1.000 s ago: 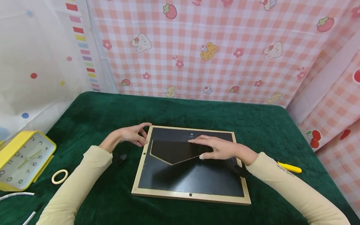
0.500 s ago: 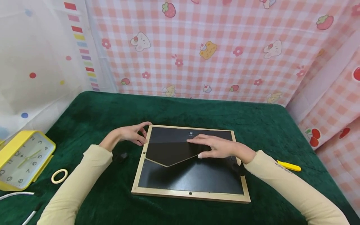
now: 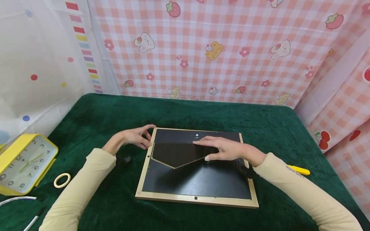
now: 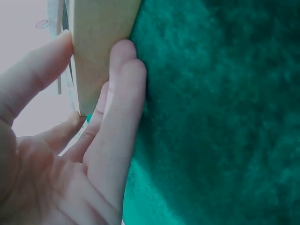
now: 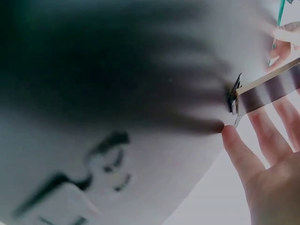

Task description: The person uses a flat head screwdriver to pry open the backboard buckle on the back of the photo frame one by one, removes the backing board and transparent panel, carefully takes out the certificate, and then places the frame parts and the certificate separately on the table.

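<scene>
A wood-edged picture frame (image 3: pixel 196 199) lies with its dark backing panel (image 3: pixel 199 184) up. Over the panel a dark pentagonal stand flap (image 3: pixel 176 154) is raised at a slant. My left hand (image 3: pixel 136 137) holds the frame's upper left edge, thumb on the rim and fingers along the outer side (image 4: pixel 96 56). Nearly straight, the fingers of my right hand (image 3: pixel 224 148) lie against the flap's right part. In the right wrist view, my right thumb (image 5: pixel 239 152) touches the glossy panel beside a small metal hinge (image 5: pixel 235 96). The flap's right end is partly hidden by that hand.
A yellow alarm clock (image 3: pixel 27 163) stands at the left. Near it lie a pale ring (image 3: pixel 62 180) and a white cable (image 3: pixel 18 199). A yellow-handled tool (image 3: pixel 299 170) shows beyond my right sleeve. Green cloth (image 3: pixel 185 110) covers the table; patterned curtains (image 3: pixel 173 48) hang behind.
The flap's point shifts slightly left and toward me, then back a little. Both hands keep nearly the same places. The frame stays put.
</scene>
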`<control>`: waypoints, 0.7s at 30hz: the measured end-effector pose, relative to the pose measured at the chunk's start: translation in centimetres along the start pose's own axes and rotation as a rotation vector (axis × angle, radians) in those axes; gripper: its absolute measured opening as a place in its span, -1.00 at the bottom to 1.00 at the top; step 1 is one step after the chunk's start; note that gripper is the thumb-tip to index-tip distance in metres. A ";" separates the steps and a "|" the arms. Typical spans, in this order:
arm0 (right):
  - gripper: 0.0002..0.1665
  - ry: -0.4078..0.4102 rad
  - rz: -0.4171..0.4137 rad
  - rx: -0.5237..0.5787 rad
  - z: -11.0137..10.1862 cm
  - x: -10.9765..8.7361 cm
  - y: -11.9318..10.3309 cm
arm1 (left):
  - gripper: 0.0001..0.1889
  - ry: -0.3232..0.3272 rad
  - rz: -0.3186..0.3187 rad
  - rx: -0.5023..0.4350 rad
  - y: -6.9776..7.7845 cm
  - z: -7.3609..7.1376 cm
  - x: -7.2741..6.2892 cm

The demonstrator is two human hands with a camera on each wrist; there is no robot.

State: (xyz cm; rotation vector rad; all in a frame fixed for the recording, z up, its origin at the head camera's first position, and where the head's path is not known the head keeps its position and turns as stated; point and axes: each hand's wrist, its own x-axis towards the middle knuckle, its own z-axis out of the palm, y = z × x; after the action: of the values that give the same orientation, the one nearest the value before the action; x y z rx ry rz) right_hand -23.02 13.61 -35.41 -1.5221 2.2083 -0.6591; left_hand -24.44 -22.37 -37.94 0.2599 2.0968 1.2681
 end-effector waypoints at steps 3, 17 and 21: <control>-0.28 -0.018 -0.001 -0.087 0.3 0.2 -0.1 | -0.14 -0.001 0.013 0.008 -0.1 0.1 0.0; -0.33 -0.044 0.142 -0.244 1.1 0.2 -0.7 | -0.14 -0.013 0.177 0.165 -1.5 1.4 -2.1; -0.34 -0.034 0.116 -0.265 1.1 0.1 -0.6 | 0.00 -0.026 0.133 0.193 -1.3 1.7 -2.5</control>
State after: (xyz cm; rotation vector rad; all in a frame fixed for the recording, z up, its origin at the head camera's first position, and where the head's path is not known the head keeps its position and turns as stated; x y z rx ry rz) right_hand -22.02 13.14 -36.00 -1.4977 2.4122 -0.3123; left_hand -21.22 -22.99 -38.43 0.5058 2.2128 1.1304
